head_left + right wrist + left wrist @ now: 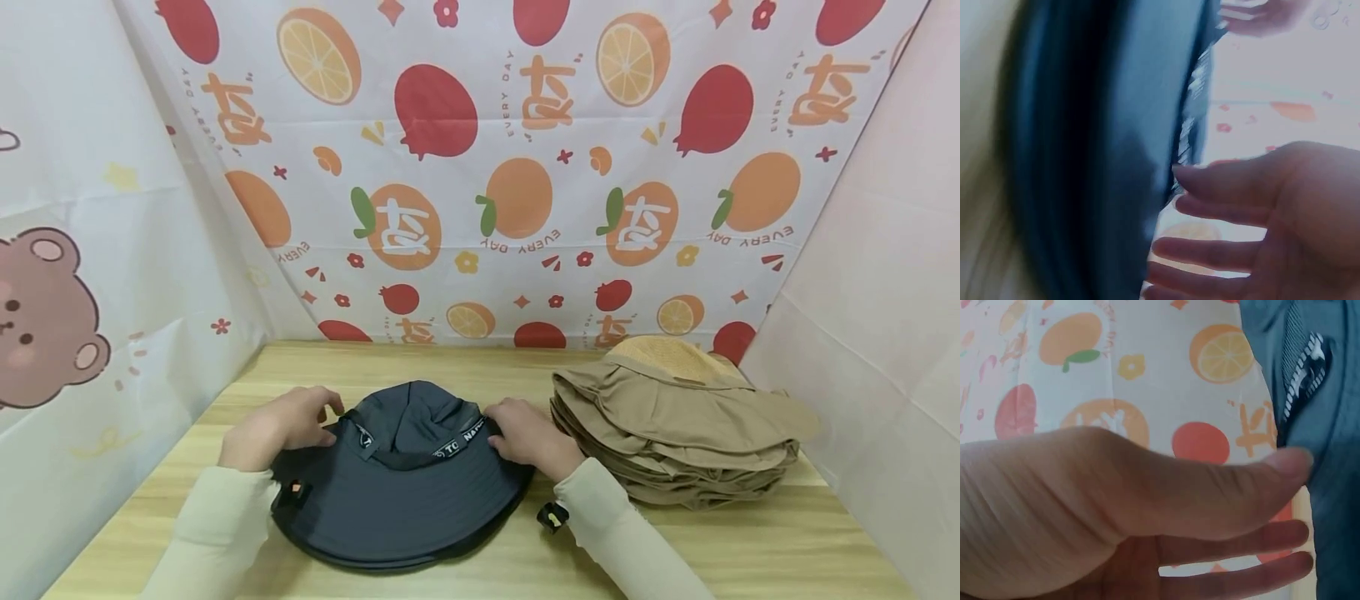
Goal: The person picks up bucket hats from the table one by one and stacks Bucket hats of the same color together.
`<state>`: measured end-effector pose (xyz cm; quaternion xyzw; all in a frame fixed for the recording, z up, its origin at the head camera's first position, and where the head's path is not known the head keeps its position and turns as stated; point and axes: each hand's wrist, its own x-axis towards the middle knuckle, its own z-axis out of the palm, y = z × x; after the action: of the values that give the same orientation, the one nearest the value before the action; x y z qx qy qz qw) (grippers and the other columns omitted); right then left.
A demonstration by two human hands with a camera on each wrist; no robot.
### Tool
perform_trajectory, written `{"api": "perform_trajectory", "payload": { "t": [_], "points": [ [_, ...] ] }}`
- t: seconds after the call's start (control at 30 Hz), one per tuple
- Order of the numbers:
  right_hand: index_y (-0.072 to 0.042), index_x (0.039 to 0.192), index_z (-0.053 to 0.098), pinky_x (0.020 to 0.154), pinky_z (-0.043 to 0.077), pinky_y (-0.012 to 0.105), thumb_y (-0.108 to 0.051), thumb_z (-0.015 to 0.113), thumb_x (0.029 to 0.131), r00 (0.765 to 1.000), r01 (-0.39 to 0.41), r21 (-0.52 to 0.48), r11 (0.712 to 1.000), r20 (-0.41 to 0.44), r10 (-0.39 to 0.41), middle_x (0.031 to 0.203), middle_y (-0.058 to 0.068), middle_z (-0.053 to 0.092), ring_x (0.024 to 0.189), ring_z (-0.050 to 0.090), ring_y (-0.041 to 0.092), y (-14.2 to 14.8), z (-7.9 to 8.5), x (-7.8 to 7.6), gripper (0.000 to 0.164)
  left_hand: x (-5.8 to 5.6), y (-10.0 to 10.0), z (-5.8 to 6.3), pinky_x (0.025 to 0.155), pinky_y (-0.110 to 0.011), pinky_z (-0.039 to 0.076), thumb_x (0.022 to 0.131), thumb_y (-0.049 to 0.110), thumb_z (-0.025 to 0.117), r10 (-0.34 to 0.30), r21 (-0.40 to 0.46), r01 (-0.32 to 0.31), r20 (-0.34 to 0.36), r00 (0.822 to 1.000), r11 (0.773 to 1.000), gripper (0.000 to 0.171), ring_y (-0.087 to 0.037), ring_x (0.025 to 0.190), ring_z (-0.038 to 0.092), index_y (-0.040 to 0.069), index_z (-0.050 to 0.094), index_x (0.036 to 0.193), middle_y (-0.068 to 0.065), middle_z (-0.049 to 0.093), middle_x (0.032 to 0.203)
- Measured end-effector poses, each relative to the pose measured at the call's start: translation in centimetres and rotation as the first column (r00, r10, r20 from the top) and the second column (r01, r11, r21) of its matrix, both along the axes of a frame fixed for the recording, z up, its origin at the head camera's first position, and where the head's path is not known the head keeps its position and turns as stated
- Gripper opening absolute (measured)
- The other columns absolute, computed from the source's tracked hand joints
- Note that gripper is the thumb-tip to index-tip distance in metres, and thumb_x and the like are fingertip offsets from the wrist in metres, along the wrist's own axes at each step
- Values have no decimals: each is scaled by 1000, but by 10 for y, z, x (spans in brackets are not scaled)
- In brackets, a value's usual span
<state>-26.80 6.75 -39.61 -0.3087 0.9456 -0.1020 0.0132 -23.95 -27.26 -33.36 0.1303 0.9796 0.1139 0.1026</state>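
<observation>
A dark blue-grey wide-brimmed sun hat (397, 508) lies crown up on the table, its brim toward me. White lettering runs along the band (450, 450) at the base of its soft, dented crown. My left hand (288, 425) is at the hat's left side. In the left wrist view, the thumb (1241, 494) reaches the hat's edge and the other fingers extend below it. On the opposite side is my right hand (528, 437). The right wrist view shows its thumb (1222, 181) by the lettered band and its fingers fairly straight, not curled round the fabric.
A pile of khaki wide-brimmed hats (675, 433) stands at the right, close to my right forearm, with a woven straw-coloured crown (675, 358) on top. Fruit-printed cloth (495, 275) hangs behind the wooden table (750, 542). Pale cloth walls (862, 250) flank both sides.
</observation>
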Motion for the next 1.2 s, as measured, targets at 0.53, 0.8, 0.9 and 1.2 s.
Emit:
{"api": "perform_trajectory", "payload": {
  "t": [0.53,0.8,0.9,1.2],
  "points": [
    [-13,153,49,118,43,44,-32,74,97,976,-16,127,992,217,-12,157,15,49,144,49,30,-10,6,19,64,8,14,-2,55,-36,53,91,9,77,48,50,-56,149,988,997,48,-30,90,63,-2,60,134,-39,59,128],
    [-13,153,48,118,43,42,-31,74,96,977,-23,137,990,212,-7,157,13,50,144,50,28,-12,9,19,65,6,13,-2,57,-36,52,90,10,77,48,39,-54,148,988,998,50,-30,92,64,-2,59,135,-39,60,127],
    [-13,153,49,118,43,42,-31,74,96,978,-24,144,989,207,-7,156,12,51,144,49,28,-12,9,20,65,6,14,-1,57,-36,52,90,10,77,43,37,-49,154,987,998,50,-30,92,64,-2,59,135,-38,60,127],
    [-13,153,49,115,45,41,-32,74,96,982,-31,149,988,186,2,155,13,52,142,52,28,-12,8,20,65,8,14,-2,57,-37,53,91,10,77,44,47,-52,158,986,998,49,-30,90,62,-2,59,135,-36,62,123]
  ]
}}
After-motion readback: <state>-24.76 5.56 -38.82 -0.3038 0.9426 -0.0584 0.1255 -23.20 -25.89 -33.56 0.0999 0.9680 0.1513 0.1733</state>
